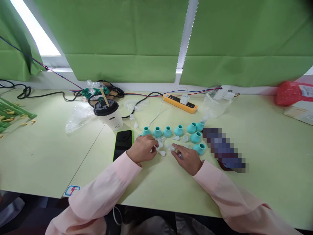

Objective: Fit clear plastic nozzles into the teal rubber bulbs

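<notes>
My left hand (143, 148) is closed with its fingertips bent down among small white translucent plastic pieces (161, 152); whatever it pinches is hidden. Across from it, my right hand (188, 159) has thumb and index finger at a small clear plastic piece (170, 147), gripping it lightly near the table. Behind both hands runs a row of turquoise cone-shaped pieces with open necks (167, 131). Several more, including a turquoise piece (199, 148), stand beside my right hand. A clear round cap-like piece (185, 138) lies between the row and my right hand.
A lidded paper cup (110, 117) with a stirrer stands left of a black phone (123, 142). Behind are an orange power strip (179, 103), cables and clear plastic bags (216, 103). A blurred-out object (223, 148) lies right. Green stalks (14, 114) lie far left, a red package (293, 93) far right.
</notes>
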Available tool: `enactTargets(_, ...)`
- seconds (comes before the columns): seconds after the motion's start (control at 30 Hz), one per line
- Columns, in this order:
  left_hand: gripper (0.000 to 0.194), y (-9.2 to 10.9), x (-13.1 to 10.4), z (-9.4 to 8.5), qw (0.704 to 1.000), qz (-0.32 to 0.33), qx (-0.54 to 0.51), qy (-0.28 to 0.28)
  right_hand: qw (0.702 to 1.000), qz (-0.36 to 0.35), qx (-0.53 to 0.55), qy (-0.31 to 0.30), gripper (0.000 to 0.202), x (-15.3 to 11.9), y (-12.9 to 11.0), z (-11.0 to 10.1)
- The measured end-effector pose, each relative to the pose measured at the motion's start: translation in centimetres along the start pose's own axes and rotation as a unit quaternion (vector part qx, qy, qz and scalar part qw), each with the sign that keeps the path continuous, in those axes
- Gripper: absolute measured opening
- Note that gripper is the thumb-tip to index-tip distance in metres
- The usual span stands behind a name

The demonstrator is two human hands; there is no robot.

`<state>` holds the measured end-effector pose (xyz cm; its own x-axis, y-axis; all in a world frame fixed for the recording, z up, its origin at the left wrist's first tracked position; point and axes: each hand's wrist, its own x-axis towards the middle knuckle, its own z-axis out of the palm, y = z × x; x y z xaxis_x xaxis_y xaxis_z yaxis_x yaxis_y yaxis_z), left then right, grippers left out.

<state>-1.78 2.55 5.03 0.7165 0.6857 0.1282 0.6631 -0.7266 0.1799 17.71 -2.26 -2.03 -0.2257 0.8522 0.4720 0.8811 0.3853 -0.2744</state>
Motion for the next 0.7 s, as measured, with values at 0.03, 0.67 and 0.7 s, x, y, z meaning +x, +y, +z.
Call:
enactTargets(0.03,0.015,-0.1,-0.1,-0.1,0.999,0.010,0.021,-0.025,1.000,-0.002,-0.001,0.004,0.027,0.0,0.0,0.0)
enactTargets(0.67,0.023,0.2,-0.1,3.0,0.988,0.078,0.127,-0.032,0.875,0.204,0.433,-0.068,0.025,0.2,-1.3,-1.6)
enactTargets(0.7,0.023,0.2,-0.2,3.0,0.988,0.079,0.126,-0.036,0.858,0.225,0.455,-0.082,0.025,0.2,-1.4,-1.6)
